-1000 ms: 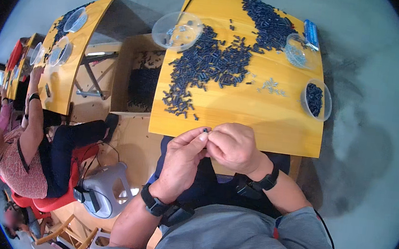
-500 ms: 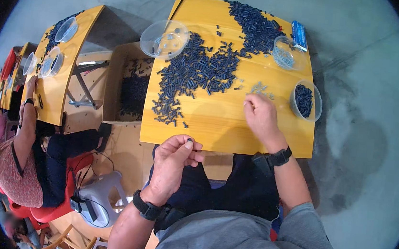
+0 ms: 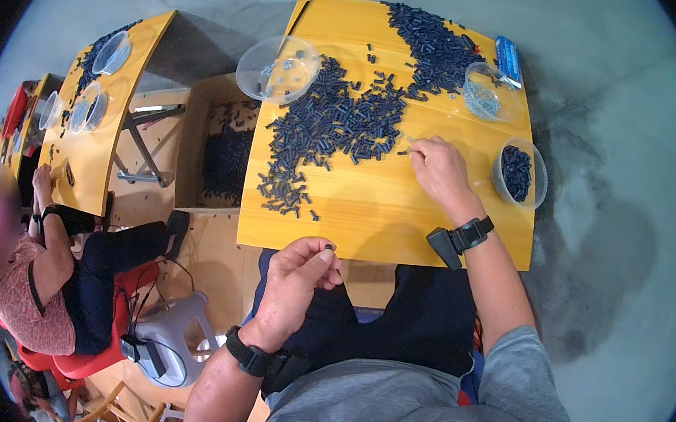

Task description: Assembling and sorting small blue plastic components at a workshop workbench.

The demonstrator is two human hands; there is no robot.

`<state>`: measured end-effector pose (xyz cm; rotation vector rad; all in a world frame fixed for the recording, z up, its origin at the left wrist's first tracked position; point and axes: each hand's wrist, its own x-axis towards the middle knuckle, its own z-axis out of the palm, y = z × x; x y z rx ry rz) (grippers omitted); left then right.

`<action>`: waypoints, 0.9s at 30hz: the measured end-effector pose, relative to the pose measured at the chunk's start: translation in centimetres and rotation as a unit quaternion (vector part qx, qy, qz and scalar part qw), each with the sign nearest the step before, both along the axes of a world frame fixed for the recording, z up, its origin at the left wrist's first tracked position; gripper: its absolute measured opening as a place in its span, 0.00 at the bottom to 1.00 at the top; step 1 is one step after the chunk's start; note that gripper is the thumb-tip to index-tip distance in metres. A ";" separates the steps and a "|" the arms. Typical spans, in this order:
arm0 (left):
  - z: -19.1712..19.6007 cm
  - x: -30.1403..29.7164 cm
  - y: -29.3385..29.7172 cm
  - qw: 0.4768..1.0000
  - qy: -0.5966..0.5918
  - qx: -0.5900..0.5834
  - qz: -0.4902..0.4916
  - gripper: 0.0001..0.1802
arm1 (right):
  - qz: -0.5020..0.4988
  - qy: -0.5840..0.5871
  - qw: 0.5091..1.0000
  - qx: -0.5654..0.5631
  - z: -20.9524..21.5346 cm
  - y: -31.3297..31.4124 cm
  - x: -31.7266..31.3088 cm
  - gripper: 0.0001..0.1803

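One dark piece [image 3: 327, 248] between left fingers [image 3: 319, 260]

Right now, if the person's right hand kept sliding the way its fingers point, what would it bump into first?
Probably the loose dark blue plastic pieces heaped on the yellow wooden table, just beyond the right hand; depth is uncertain.

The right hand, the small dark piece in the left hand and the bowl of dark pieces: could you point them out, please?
Right hand [image 3: 438, 170]: head view, back of hand.
Small dark piece [image 3: 327, 249]: head view, its visible end.
Bowl of dark pieces [image 3: 537, 179]: head view, right rim.
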<state>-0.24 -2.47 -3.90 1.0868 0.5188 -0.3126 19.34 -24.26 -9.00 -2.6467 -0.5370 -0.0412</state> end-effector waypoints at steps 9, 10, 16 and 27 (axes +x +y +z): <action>-0.7 -0.2 0.1 1.000 0.010 0.020 -0.017 0.06 | 0.012 -0.005 1.000 -0.019 0.3 0.8 0.1 0.07; -0.6 -0.2 0.1 0.999 0.016 0.027 -0.022 0.06 | 0.017 -0.017 1.000 -0.019 0.2 0.8 0.2 0.08; -0.2 -0.2 0.2 0.999 -0.010 0.039 -0.029 0.07 | -0.008 -0.046 0.998 0.038 -0.2 0.8 -0.3 0.07; -0.1 -0.3 0.0 0.997 -0.077 0.019 0.011 0.07 | 0.021 0.273 0.874 0.401 5.6 2.6 -5.7 0.03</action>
